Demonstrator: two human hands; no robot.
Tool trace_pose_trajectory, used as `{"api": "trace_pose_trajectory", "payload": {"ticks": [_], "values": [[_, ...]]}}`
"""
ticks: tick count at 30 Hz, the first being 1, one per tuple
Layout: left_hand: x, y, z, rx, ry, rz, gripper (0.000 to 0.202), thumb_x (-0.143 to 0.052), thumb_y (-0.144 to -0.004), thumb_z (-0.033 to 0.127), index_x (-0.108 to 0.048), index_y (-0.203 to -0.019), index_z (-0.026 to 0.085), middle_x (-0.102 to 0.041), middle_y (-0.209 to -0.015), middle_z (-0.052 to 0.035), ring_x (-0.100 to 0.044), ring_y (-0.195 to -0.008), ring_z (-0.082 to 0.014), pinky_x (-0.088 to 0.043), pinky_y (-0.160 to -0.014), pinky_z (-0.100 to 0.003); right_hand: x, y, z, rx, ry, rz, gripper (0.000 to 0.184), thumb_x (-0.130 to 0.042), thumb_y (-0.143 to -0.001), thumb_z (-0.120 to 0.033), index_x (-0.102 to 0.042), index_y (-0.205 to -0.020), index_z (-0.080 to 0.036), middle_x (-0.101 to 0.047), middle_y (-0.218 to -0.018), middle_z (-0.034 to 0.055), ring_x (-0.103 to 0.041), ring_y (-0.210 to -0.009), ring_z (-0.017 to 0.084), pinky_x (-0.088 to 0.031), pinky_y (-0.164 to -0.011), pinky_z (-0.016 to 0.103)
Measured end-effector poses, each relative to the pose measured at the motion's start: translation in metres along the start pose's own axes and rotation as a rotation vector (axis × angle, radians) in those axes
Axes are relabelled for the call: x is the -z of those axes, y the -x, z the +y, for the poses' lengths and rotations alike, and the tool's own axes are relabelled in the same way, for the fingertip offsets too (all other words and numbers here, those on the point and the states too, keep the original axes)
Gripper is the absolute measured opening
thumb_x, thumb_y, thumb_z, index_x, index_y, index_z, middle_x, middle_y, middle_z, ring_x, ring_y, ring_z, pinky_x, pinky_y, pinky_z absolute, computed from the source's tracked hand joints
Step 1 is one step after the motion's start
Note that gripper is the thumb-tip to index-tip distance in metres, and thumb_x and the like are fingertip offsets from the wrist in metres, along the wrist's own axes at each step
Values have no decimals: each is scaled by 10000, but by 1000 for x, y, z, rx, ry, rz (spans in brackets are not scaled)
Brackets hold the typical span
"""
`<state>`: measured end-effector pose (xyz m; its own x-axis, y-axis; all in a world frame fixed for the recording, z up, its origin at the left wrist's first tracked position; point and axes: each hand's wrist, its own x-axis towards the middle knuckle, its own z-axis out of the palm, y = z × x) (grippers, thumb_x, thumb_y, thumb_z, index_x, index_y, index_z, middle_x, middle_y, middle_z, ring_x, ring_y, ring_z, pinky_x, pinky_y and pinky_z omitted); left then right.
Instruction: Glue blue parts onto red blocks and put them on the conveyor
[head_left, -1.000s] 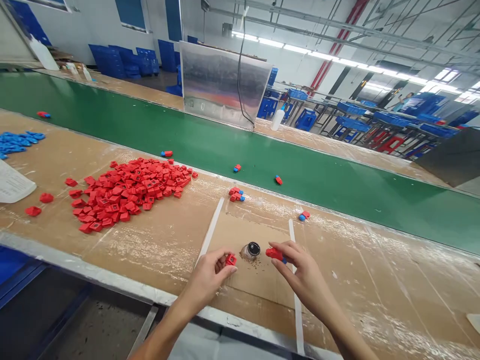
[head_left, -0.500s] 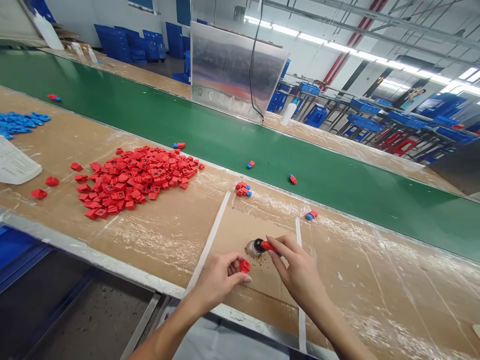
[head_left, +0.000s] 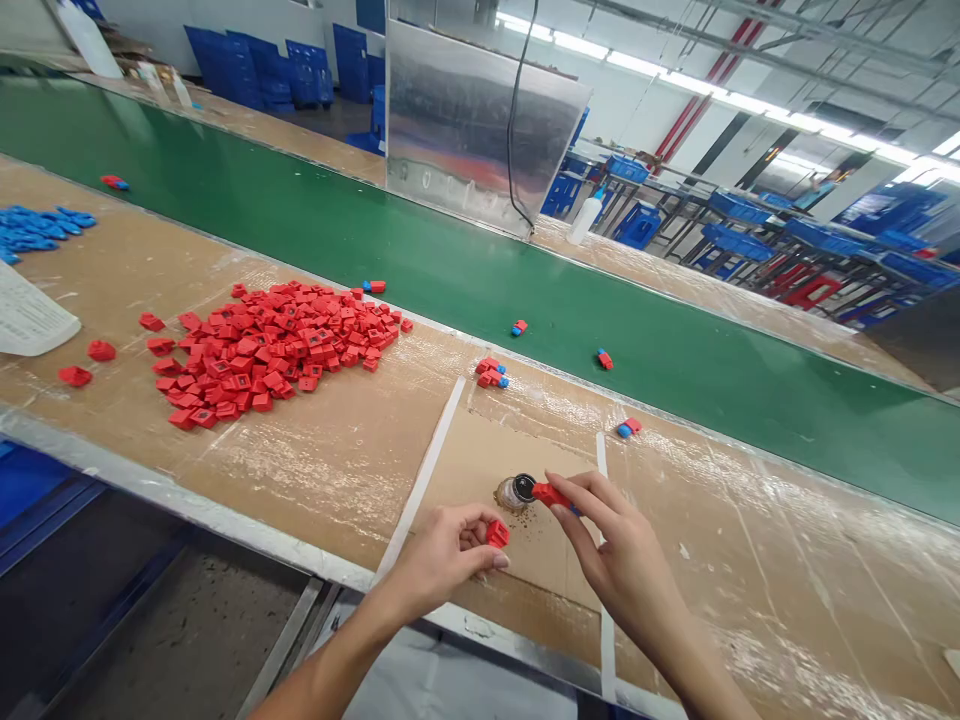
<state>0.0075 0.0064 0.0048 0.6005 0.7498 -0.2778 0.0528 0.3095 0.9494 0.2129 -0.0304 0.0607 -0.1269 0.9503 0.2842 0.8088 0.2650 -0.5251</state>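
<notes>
My left hand (head_left: 450,548) pinches a small red plastic block (head_left: 497,533) with a recess in its face. In my right hand (head_left: 611,525) is a red-and-blue piece (head_left: 551,495), its red end pointing left at the rim of a small round jar (head_left: 517,490). The jar is clear with a black top and stands on a cardboard sheet (head_left: 480,450), with dark specks around it. Whether the red end touches the jar I cannot tell. Fingers cover much of the blue part.
A large heap of red blocks (head_left: 270,350) lies to the left, with blue pieces (head_left: 37,232) beyond. Red-and-blue pieces (head_left: 491,372) sit near the green conveyor belt (head_left: 442,270), and several ride on it. A metal panel (head_left: 472,130) stands behind the belt.
Pieces on the belt have shifted slightly to the right. The red end in my right hand has moved a little right from the jar top. My left hand keeps its block.
</notes>
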Motion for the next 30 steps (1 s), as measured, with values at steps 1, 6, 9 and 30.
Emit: {"api": "trace_pose_trajectory", "payload": {"ticks": [1,6,9,30], "values": [[0,0,-1,5,27,-15,250,-698,-750,277,-651,-963,154,-579,-691,27,-567,-616,-122,-479,-602,-240,1,4,-3,-7,-43,0,286,-450,-1008,-250,-604,-1249,-226,-602,-1003,77,-606,-869,196,-490,-719,293],[0,-2,-2,9,86,-55,260,-706,-753,265,-649,-978,150,-586,-700,21,-578,-627,-123,-510,-628,-262,-7,24,-13,-43,-178,-55,311,-454,-1010,-235,-576,-1296,-233,-591,-986,69,-599,-873,185,-493,-735,275],[1,-3,-3,16,78,-69,264,-709,-757,279,-654,-981,150,-582,-695,20,-575,-623,-124,-512,-625,-268,-16,28,-13,-52,-201,-58,320,-459,-1007,-231,-567,-1308,-228,-585,-974,67,-598,-856,183,-489,-740,278],[11,3,0,61,-140,-169,115,-597,-811,253,-638,-875,167,-552,-668,27,-521,-603,-118,-393,-551,-218,-42,36,-20,-10,-177,-122,291,-402,-1010,-205,-598,-1224,-197,-528,-837,45,-558,-705,166,-477,-621,265]]}}
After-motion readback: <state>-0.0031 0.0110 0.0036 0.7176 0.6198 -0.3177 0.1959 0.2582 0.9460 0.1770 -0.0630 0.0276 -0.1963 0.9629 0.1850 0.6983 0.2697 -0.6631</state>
